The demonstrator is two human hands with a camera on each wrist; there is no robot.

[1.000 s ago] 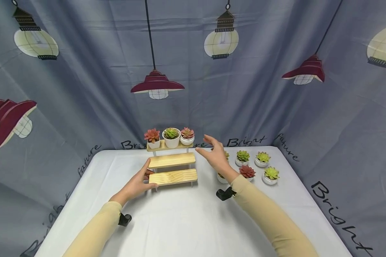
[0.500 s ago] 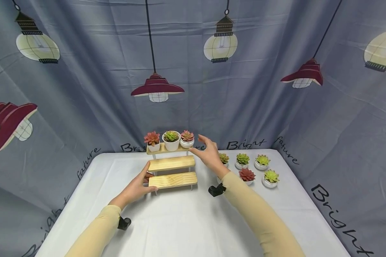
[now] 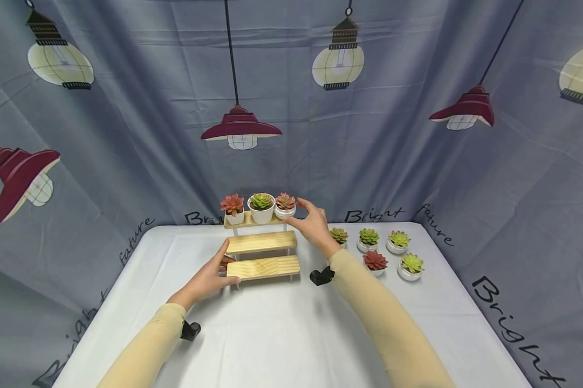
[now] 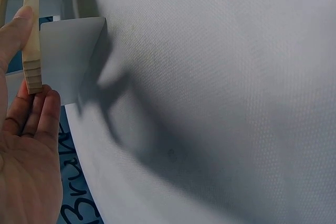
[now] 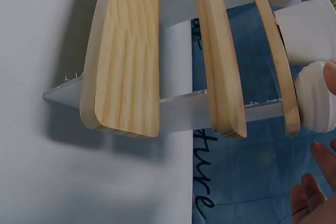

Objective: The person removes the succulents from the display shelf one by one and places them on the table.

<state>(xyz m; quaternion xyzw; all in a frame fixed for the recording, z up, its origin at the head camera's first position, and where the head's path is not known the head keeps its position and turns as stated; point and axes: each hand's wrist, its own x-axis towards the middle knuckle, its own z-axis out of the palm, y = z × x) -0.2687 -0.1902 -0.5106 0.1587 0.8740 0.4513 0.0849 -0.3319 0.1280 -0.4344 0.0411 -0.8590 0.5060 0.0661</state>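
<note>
Right hand (image 3: pixel 313 223) has moved left since a second ago, from beside the three-tier wooden stand (image 3: pixel 263 267) to the pink succulent (image 3: pixel 285 201) at the right end of the top tier. Your thumb overlaps its white pot, your fingers are spread at its right side, and a gap shows between them and the pot in the right wrist view. That hand is not closed round it; you can't tell from these views if the thumb touches.

Your left hand (image 3: pixel 206 280) stays on the stand, gripping the left end of the lowest board, thumb on its top face, fingertips at its end.

Top tier also holds a green succulent (image 3: pixel 261 202) in the middle and a red-orange succulent (image 3: pixel 232 205) at the left, both upright and unmoved. Stand sits toward the back of the white table (image 3: pixel 272 334).

To your right, well apart from it, you have an olive-green succulent (image 3: pixel 339 235), a dark red succulent (image 3: pixel 375 261) and three bright green ones (image 3: pixel 399 238). Lamp-print curtain (image 3: pixel 291 167) hangs behind.
</note>
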